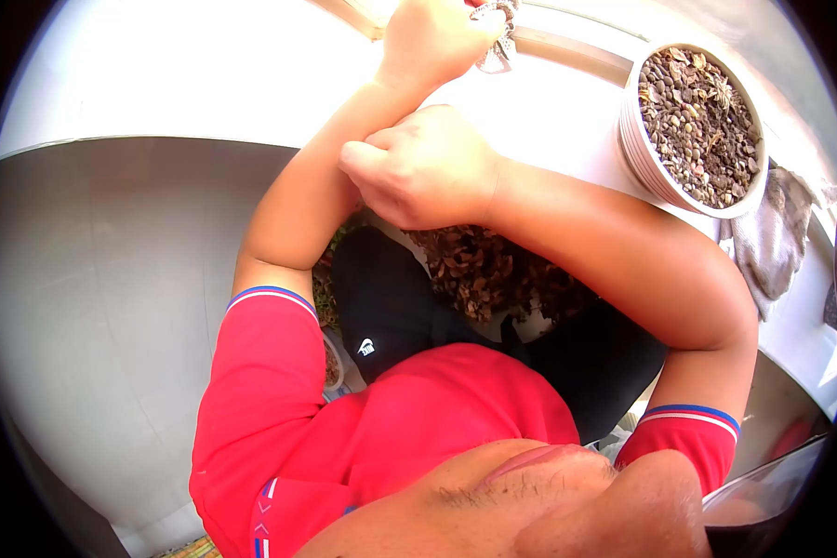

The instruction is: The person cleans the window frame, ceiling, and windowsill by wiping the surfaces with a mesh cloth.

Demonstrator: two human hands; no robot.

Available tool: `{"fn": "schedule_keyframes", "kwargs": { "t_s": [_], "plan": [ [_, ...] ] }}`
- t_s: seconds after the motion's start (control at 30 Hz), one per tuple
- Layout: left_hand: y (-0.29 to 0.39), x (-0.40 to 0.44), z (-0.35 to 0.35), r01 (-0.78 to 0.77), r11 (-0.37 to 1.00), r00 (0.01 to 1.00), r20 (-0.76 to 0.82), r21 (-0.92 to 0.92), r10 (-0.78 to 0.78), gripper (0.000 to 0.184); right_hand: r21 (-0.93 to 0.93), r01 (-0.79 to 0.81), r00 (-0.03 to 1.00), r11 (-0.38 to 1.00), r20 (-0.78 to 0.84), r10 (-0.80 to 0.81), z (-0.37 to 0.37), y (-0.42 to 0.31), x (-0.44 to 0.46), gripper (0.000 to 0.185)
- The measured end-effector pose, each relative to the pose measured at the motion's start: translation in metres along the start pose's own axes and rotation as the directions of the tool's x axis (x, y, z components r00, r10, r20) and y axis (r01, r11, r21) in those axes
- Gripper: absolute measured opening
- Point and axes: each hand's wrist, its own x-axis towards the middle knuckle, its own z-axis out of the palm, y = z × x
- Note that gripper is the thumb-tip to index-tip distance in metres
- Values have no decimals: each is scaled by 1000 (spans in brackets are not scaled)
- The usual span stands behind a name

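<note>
At the top, my left hand (pixel 442 42) reaches over the white sill, its fingers closed on a crumpled grey-and-white cloth (pixel 500 39); the fingertips are partly cut off by the frame edge. My right hand (pixel 423 172) is curled into a fist beside my left forearm, over the sill's front edge. Whatever it may hold is hidden inside the fingers. To the right of both hands, a white ribbed pot (pixel 634 153) stands on the sill (pixel 195 84), filled with dark soil and small pebbles (pixel 697 126).
A grey rag (pixel 774 237) hangs by the pot at the right. Below the sill, dry brown leaves (pixel 474 270) show between my knees. A small container (pixel 333 363) sits low by my left side. A pale panel (pixel 130 307) fills the left.
</note>
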Motion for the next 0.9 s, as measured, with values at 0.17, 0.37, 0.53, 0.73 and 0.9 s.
{"fn": "schedule_keyframes", "kwargs": {
  "t_s": [0.17,0.37,0.53,0.73,0.9],
  "plan": [
    [-31,4,-2,-39,999,994,-98,24,42,26,15,44,997,999,-59,-43,9,6,0,16],
    [-39,6,14,-63,968,998,-43,-241,54,24,30,3,1000,1000,17,-3,4,4,2,12],
    [-22,-1,14,58,940,998,7,-336,-59,26,42,92,985,995,-150,-84,10,8,0,18],
    [-21,-1,10,39,947,999,-9,-319,-44,28,32,87,987,996,-138,-82,5,7,-2,18],
    [-38,5,4,19,995,992,-122,-98,-31,30,30,73,992,997,-108,-69,1,6,-4,16]
  ]
}}
